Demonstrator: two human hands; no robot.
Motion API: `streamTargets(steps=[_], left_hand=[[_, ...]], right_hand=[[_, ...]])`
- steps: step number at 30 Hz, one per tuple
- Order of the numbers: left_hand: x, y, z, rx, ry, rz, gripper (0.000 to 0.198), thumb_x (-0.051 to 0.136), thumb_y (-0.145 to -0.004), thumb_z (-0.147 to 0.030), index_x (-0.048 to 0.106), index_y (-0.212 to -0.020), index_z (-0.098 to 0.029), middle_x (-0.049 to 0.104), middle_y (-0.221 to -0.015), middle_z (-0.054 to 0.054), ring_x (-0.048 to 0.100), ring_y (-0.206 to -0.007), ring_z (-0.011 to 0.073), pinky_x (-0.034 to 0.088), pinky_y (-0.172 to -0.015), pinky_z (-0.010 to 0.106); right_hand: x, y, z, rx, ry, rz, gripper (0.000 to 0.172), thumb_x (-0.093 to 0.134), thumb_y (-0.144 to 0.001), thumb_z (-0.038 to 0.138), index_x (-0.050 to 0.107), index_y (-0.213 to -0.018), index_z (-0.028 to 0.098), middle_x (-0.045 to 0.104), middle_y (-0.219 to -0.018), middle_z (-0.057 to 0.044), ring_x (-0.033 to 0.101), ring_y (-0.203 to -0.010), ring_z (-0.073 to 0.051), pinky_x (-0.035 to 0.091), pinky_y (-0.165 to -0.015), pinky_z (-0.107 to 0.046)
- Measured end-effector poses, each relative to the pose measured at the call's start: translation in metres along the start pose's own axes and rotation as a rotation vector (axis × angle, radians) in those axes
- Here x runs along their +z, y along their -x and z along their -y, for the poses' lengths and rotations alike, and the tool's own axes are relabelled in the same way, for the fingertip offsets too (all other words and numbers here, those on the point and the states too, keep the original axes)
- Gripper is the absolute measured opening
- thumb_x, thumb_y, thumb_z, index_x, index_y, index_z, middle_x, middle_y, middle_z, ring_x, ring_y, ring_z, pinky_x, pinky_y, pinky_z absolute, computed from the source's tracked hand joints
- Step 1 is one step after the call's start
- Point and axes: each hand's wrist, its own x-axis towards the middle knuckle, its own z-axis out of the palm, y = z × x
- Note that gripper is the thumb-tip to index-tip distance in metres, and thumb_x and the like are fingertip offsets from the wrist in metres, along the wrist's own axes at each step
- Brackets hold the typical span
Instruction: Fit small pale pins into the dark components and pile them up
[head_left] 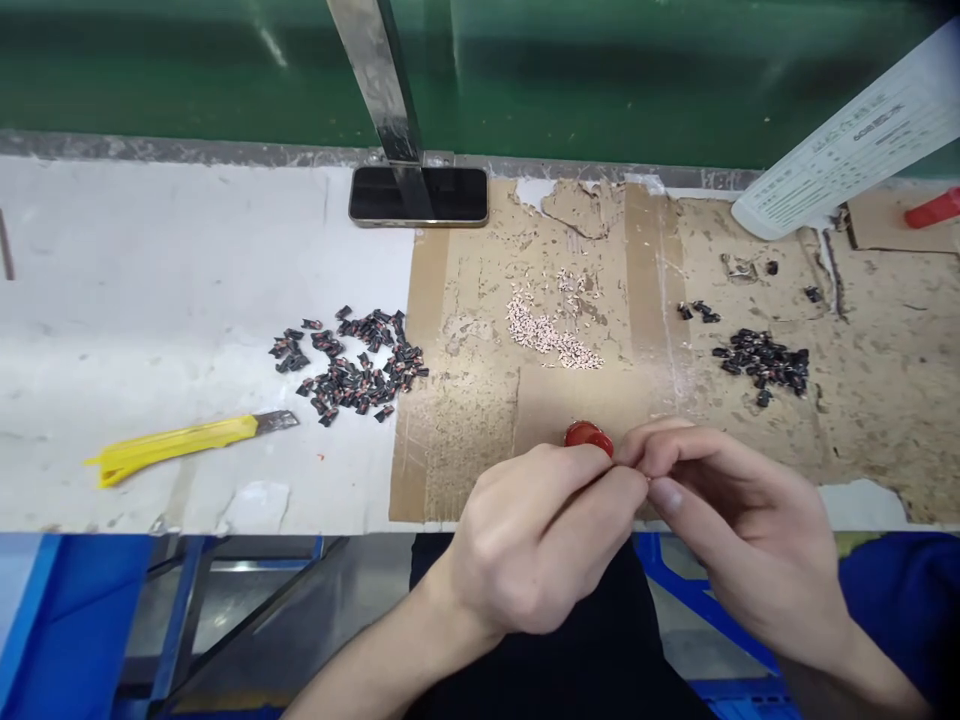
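Observation:
My left hand (536, 535) and my right hand (739, 525) meet at the near edge of the bench, fingertips pinched together. A small red part (589, 437) shows just above the left fingers; the left hand seems to hold it. The right thumb and forefinger are pressed together on something too small to make out. Ahead of the hands lies a heap of tiny pale pieces (551, 335). A pile of small black parts (352, 370) sits to the left and another black pile (765, 360) to the right.
A torn cardboard sheet (862, 400) covers the bench's right half. A yellow utility knife (187, 440) lies at the left. A phone (418, 194) lies flat by a metal post (375, 70). A rolled printed paper (847, 150) and a red object (934, 208) are far right.

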Motion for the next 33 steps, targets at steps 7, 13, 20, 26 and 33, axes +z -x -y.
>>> streamTargets(steps=[7,13,20,26,33], left_hand=[[-0.015,0.018,0.012,-0.33,0.243,-0.015,0.026,0.069,-0.092,0.001,0.079,-0.11,-0.015,0.079,-0.102,0.005,0.076,-0.089,0.0098,0.062,-0.083,0.015],[-0.018,0.027,0.014,-0.653,0.385,-0.074,0.037,0.072,-0.094,-0.004,0.075,-0.123,-0.028,0.08,-0.105,-0.003,0.078,-0.09,0.0086,0.064,-0.085,0.015],[-0.025,0.024,0.013,-0.705,0.371,-0.092,0.027,0.072,-0.095,-0.007,0.082,-0.111,-0.027,0.076,-0.108,-0.001,0.077,-0.088,0.0104,0.065,-0.082,0.018],[-0.021,0.009,0.004,-0.939,0.712,0.004,0.02,0.075,-0.092,-0.007,0.082,-0.099,-0.024,0.081,-0.093,-0.003,0.076,-0.082,0.0063,0.061,-0.074,0.008],[0.002,0.0,-0.005,-1.109,1.281,0.045,0.019,0.088,-0.081,-0.007,0.082,-0.094,-0.019,0.085,-0.084,0.0,0.081,-0.071,0.0105,0.067,-0.072,0.014]], right_hand=[[-0.017,0.008,-0.02,-0.204,0.549,-0.009,0.014,0.071,-0.095,0.009,0.069,-0.099,0.022,0.07,-0.116,-0.006,0.069,-0.112,-0.015,0.053,-0.102,-0.024],[-0.011,0.0,-0.025,-0.366,0.796,0.044,0.014,0.071,-0.092,0.006,0.067,-0.101,0.017,0.071,-0.121,-0.013,0.069,-0.113,-0.021,0.053,-0.102,-0.034],[-0.01,-0.002,-0.025,-0.395,0.852,0.083,0.016,0.072,-0.091,0.005,0.067,-0.102,0.015,0.071,-0.124,-0.015,0.069,-0.11,-0.022,0.054,-0.098,-0.035],[-0.013,0.004,-0.016,-0.095,0.458,-0.009,0.011,0.071,-0.096,0.012,0.071,-0.095,0.023,0.072,-0.117,-0.005,0.07,-0.112,-0.017,0.056,-0.098,-0.027],[-0.01,0.011,-0.007,0.145,-0.036,0.011,0.011,0.066,-0.1,0.018,0.072,-0.093,0.025,0.074,-0.108,-0.004,0.074,-0.095,-0.015,0.065,-0.08,-0.022]])
